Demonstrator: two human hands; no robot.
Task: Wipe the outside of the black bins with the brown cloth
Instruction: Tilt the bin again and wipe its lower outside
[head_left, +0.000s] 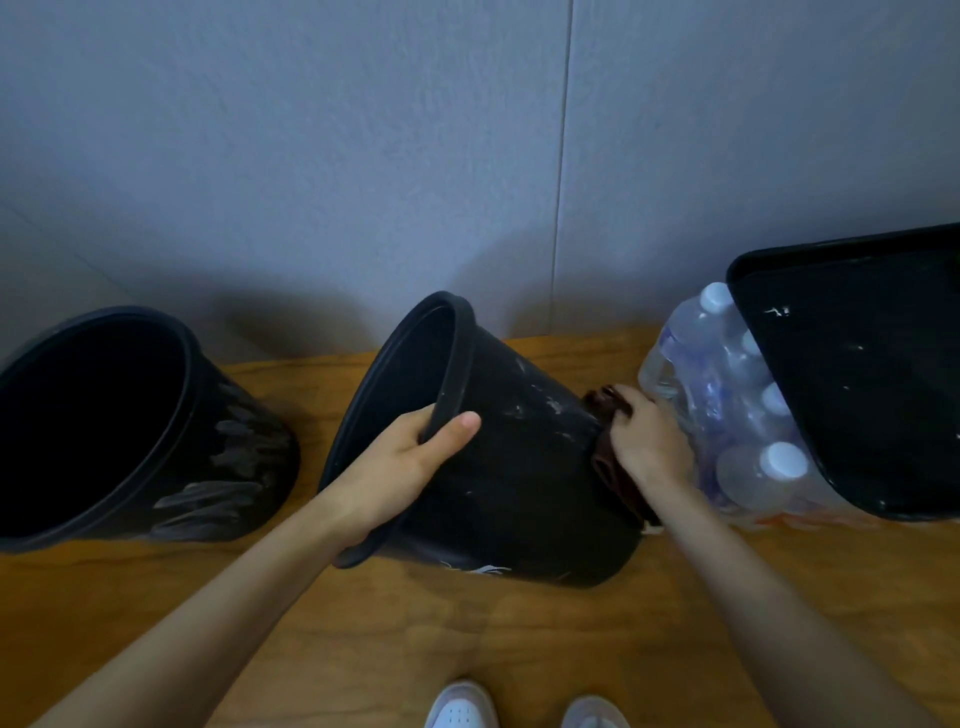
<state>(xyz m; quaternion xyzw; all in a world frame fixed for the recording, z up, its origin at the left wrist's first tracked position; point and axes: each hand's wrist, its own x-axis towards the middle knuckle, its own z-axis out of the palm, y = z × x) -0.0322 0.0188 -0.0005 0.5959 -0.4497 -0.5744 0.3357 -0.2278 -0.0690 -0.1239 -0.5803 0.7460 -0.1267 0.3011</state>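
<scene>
A black bin (524, 467) with white scuffs lies tilted on the wooden floor, its mouth facing left. My left hand (410, 462) grips its rim, thumb outside and fingers inside. My right hand (649, 441) holds the brown cloth (608, 452) against the bin's base end; most of the cloth is hidden by the hand and the bin. A second black bin (156, 431) stands at the left with streaks on its side. A third, rectangular black bin (857, 374) leans at the right.
A shrink-wrapped pack of water bottles (727, 405) sits just right of my right hand, under the rectangular bin. A grey wall (363, 156) runs close behind. My white shoes (462, 706) show at the bottom edge on the wooden floor (467, 639).
</scene>
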